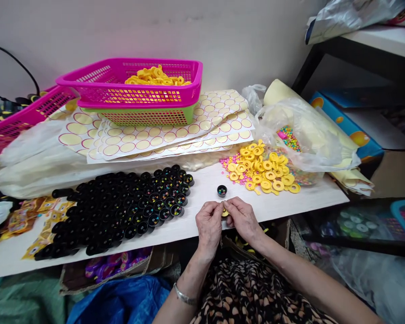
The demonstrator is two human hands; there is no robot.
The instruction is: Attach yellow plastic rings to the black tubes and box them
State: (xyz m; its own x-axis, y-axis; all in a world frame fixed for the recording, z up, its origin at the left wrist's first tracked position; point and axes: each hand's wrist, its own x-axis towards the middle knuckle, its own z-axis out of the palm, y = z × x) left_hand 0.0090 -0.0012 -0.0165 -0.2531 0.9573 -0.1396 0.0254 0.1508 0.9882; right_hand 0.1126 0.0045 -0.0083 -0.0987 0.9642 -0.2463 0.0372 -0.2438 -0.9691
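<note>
Both hands at the near edge of the white tabletop point(204, 180). Left hand point(209, 225) and right hand point(242, 219): narrow fingertip grip, shared on a small yellow piece point(225, 212), mostly covered; probably a ring. One bead-filled black cup point(222, 191) stands upright just beyond, untouched.

Left: massed black cups point(121, 207). Those at the right end show coloured beads, no yellow rings on them; farther left, too dark to tell.

Right: heap of loose yellow rings point(266, 168) beside pink beads point(224, 163). More yellow rings in the magenta basket point(128, 95).

Judgement: bead filling partly done at least; much ring handling remains.
</note>
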